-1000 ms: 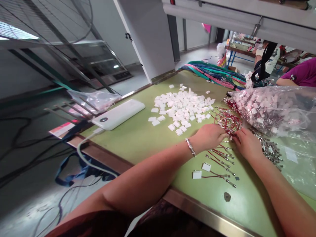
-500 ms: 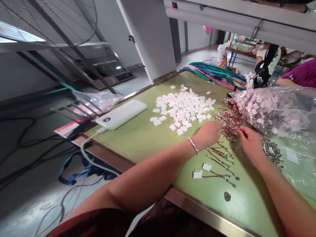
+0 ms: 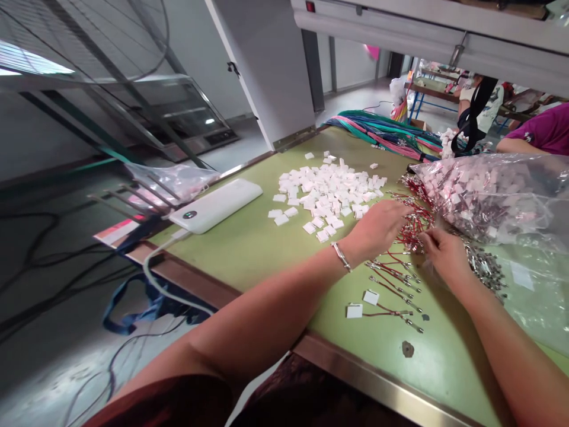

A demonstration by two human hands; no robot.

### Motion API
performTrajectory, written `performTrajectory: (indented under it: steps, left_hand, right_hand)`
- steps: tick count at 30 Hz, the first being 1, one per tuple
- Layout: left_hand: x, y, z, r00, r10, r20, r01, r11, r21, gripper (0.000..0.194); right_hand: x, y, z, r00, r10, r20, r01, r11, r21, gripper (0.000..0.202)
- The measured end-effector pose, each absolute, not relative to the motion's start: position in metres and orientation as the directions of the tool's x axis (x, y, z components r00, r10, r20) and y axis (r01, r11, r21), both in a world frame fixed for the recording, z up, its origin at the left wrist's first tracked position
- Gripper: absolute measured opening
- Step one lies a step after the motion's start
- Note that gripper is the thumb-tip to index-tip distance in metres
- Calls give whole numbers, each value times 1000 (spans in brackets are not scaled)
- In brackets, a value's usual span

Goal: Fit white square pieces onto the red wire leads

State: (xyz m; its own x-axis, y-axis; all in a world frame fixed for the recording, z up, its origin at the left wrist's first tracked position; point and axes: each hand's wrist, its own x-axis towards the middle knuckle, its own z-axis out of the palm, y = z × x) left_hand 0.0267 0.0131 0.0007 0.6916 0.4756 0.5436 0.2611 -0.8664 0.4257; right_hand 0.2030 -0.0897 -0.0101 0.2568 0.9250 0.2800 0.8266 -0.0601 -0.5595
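Observation:
My left hand (image 3: 381, 225), a silver bracelet at its wrist, reaches over the heap of short red wires (image 3: 414, 224) with metal terminals. Its fingers look stretched out, though slightly blurred and with hidden tips. At the near right side of the heap, my right hand (image 3: 447, 255) is closed, thumb and forefinger pinched together; what sits between them is too small to make out. Several red wires (image 3: 395, 283) lie in a loose row below my hands. Nearer me, two white plastic connector housings (image 3: 354, 311) are joined to red wires.
Loose white housings (image 3: 329, 190) are spread over the green tabletop (image 3: 262, 255). A white power bank (image 3: 217, 204) with a cable lies left. On the right are a clear bag of white parts (image 3: 493, 193) and small metal parts (image 3: 484, 267). Coloured cable bundles (image 3: 386, 131) lie behind.
My left hand has risen slightly away from me over the wire heap, its fingers straighter. My right hand has shifted a little left, still pinched. The whole view has drifted slightly.

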Motion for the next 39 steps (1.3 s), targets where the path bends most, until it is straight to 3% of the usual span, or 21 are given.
performTrajectory:
  steps: [3,6,8,12,15,19,24,29,33,35,37,39]
  left_hand:
    - [33,1,-1,851,359,384,269,-924,271,25]
    - [38,-4,-4,895,372,245,325,-922,212,21]
    - [39,-2,-6,866,451,217,383,-877,291,22]
    - [36,8,-8,703,696,146,444,-590,675,22]
    - [33,16,-10,628,778,15,370,-315,874,22]
    - [33,17,-7,568,821,-58,200,-69,977,18]
    - [34,14,-6,594,803,-51,37,36,999,14]
    - [35,16,-13,645,764,1,23,-21,1000,17]
    - [34,11,-9,618,775,131,144,-276,950,19]
    - [31,7,-4,531,776,341,212,-511,833,17]
    - [27,0,2,480,678,556,242,-712,659,17]
    - [25,-7,5,532,556,639,235,-821,520,18]
  right_hand:
    - [197,-89,-11,206,942,264,813,-15,-581,33]
    - [191,-89,-5,185,951,247,757,23,-653,37]
    - [195,-89,1,199,953,228,722,15,-692,37]
    - [228,-93,14,411,884,223,666,-123,-736,37]
    - [254,-95,14,475,844,249,723,-212,-658,35]
    - [251,-91,-3,305,920,244,820,-125,-558,24]
    - [219,-85,-18,248,940,233,748,-33,-663,32]
    - [204,-88,-14,293,932,212,623,-18,-782,33]
    - [204,-93,-7,346,909,234,591,-17,-807,30]
    - [203,-95,-3,330,894,302,667,6,-745,28]
    - [199,-97,-1,277,888,367,747,41,-664,25]
    - [190,-99,-1,223,903,368,784,58,-618,24]
